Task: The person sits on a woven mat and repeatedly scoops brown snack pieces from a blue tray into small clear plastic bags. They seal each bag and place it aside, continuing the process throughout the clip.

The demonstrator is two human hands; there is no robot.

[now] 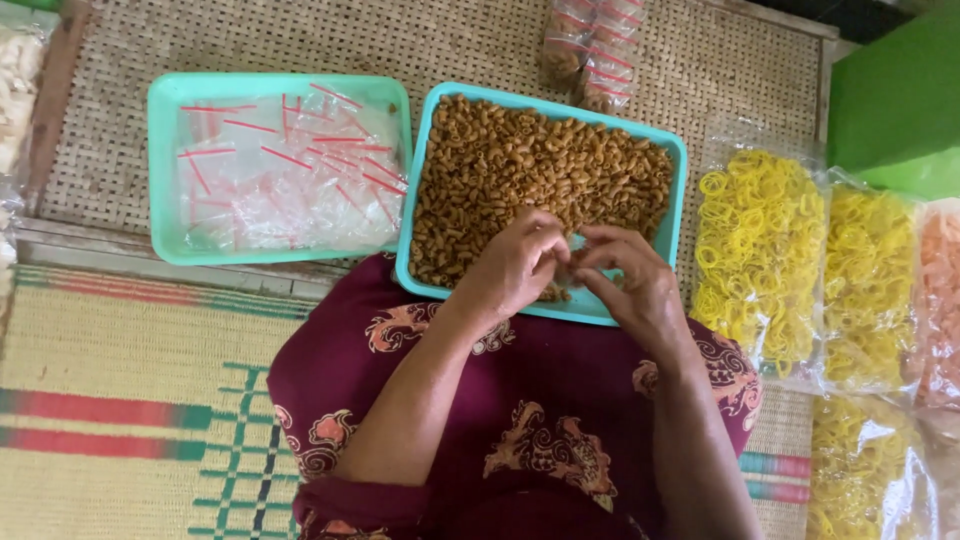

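Where the woven mat (130, 400) runs off the left and bottom edges, only part of its striped green and red pattern shows, and the person's maroon patterned lap (520, 430) covers its middle. Beyond it lies a finer wicker mat (300, 40), cut off at the top. On the right, clear bags of yellow rubber bands (760, 250) lie side by side, the lowest one running out of view, and a bag of pale orange bands (940, 300) is cropped by the right edge. A teal tray (165, 170) on the left holds a heap of small clear bags with red seal strips (285, 175); how many there are cannot be told through the glare. Just beside it, a second teal tray (425, 180) rests partly on the lap and is filled with brown curled snack pieces (540, 170). Several filled packets (595, 50) lie above that tray, their tops cut off. Over the near edge of the snack tray the left hand (515, 265) and the right hand (630, 280) meet, fingertips drawn together. Each grip looks pressed closed on something small and clear between them (572, 262), probably one of the little bags, though the fingers hide most of it and its contents cannot be made out. At the far left edge, a bag of pale crackers (15, 90) is only partly visible.
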